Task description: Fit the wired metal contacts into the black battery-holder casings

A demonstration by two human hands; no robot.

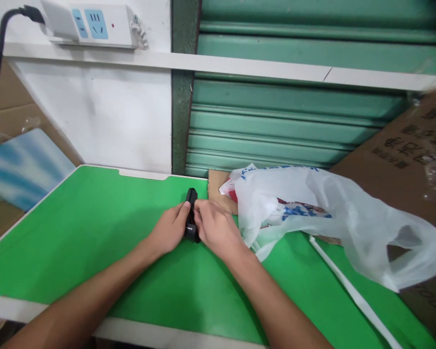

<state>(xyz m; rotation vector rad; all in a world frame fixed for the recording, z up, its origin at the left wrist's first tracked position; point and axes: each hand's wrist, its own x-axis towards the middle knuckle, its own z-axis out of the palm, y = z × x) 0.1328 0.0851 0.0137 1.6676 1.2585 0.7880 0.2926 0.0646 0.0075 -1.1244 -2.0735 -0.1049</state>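
A small black device (191, 231) with an elongated body stands out against the green tabletop, between my two hands. I cannot make out exactly what kind of device it is; a small pale marking shows on its lower end. My left hand (170, 225) grips it from the left, the thumb laid along its side. From the right, my right hand (215, 224) has its fingers curled in against the device's side. What those fingertips pinch, if anything, is hidden behind the knuckles.
A translucent white plastic bag (305, 203) lies right of my hands, over a cardboard piece (218, 183). A white strip (356, 295) crosses the green table (94, 232). A cardboard box (403, 145) stands at right, a power strip (94, 24) sits on the ledge, and a green shutter (276, 111) rises behind.
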